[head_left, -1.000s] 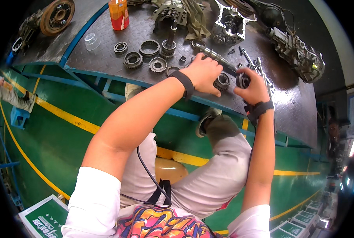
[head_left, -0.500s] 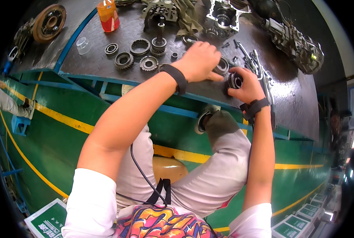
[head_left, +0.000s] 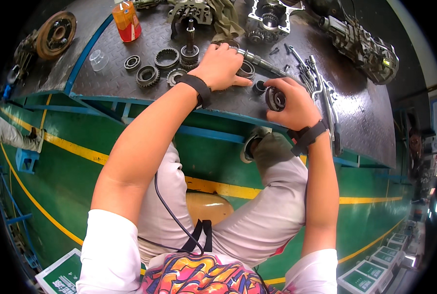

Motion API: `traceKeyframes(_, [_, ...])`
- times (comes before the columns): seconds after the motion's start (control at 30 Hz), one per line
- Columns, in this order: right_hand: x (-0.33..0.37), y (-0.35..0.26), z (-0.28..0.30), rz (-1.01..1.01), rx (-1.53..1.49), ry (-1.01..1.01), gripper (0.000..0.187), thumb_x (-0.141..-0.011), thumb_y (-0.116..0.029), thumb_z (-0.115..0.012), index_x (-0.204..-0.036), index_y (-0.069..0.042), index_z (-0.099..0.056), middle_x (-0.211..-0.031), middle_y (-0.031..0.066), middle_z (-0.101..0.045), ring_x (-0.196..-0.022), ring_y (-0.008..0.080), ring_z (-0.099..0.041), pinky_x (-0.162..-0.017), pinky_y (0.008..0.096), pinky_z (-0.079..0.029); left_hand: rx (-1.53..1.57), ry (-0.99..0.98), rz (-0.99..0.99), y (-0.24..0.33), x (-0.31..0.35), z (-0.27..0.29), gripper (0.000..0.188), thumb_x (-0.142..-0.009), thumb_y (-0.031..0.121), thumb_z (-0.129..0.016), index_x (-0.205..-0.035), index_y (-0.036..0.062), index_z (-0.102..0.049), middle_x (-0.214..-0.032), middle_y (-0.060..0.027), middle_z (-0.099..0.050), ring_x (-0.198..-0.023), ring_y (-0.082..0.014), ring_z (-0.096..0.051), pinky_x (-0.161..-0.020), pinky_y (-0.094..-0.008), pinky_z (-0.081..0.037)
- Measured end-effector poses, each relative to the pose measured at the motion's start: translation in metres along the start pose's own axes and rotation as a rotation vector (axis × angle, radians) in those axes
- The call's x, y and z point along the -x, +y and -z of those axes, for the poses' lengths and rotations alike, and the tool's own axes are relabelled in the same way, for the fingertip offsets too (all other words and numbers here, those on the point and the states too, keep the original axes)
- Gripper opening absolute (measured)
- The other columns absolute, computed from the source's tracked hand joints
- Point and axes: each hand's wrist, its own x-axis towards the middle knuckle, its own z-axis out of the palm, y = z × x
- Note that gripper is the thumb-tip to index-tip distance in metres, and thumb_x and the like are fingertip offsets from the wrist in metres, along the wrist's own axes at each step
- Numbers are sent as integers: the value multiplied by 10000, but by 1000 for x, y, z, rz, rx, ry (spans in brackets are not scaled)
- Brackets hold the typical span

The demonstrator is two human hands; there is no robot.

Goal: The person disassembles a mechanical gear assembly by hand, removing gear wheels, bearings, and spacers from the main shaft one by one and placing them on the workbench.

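Observation:
My right hand [head_left: 298, 105] grips a dark round bearing [head_left: 276, 99], thumb below and fingers above, at the table's near edge. Beside it stands a small dark bushing [head_left: 259, 87]. Fingers bent and thumb stretched apart, my left hand [head_left: 221, 67] is over the table; its palm side is hidden. Beyond that hand lies a long stepped shaft [head_left: 261, 62], with a metal ring [head_left: 246, 70] on its near side. Left of the hand is a toothed gear [head_left: 175, 77], partly covered by my wrist. An upright splined shaft with gears [head_left: 190, 51] stands behind it.
A toothed ring [head_left: 166, 58], a ball bearing [head_left: 132, 62], another gear [head_left: 147, 76], a clear cup [head_left: 99, 60] and an orange-red container [head_left: 126, 22] are left. Wrenches [head_left: 318, 78] lie right. An open housing [head_left: 271, 20] and a gearbox [head_left: 360, 51] sit farther back.
My left hand has moved left, uncovering more of the long shaft and the small bushing. My right hand, still holding the bearing, has shifted slightly left. The view has shifted a little.

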Motion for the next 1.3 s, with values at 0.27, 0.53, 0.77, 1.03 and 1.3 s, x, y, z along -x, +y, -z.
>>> traceKeyframes(0.27, [3, 6, -16, -3, 50, -73, 684, -730, -188, -871, -1398, -115, -743, -1154, 218, -723, -1128, 451, -725, -1005, 512, -604, 89, -56, -1, 1, -3, -5, 740, -950, 697, -808, -1268, 29, -789, -1269, -129, -800, -1331, -358, -656, -1126, -512, -500])
traceKeyframes(0.53, [-1, 5, -10, -60, 0, -31, 724, -751, -170, -878, -1458, -141, -727, -1242, 225, -733, -1171, 451, -727, -1041, 496, -605, 106, -41, 35, 1, 4, -7, 744, -985, 687, -782, -1361, 46, -753, -1346, -171, -777, -1330, -404, -676, -1126, -527, -530])
traceKeyframes(0.77, [-2, 9, -8, -64, -20, -46, 722, -762, -177, -884, -1462, -128, -712, -1222, 221, -754, -1178, 433, -731, -1047, 485, -599, 120, -41, 24, 3, 9, 1, 692, -1026, 640, -751, -1394, 54, -728, -1371, -175, -761, -1344, -410, -670, -1136, -550, -513])
traceKeyframes(1.03, [-1, 7, -9, -47, -13, -13, 690, -767, -205, -946, -1397, -50, -712, -1284, 232, -766, -1229, 420, -730, -1077, 477, -590, 116, -35, 38, 0, 13, 0, 584, -1095, 553, -687, -1435, 78, -713, -1363, -160, -748, -1349, -399, -653, -1153, -558, -493])
traceKeyframes(1.3, [3, 7, -10, -45, 12, 6, 723, -769, -216, -972, -1423, -53, -708, -1253, 241, -795, -1196, 436, -764, -1059, 477, -612, 139, -19, 20, 0, 15, -1, 562, -1101, 513, -675, -1449, 72, -702, -1367, -165, -748, -1347, -395, -658, -1155, -564, -488])
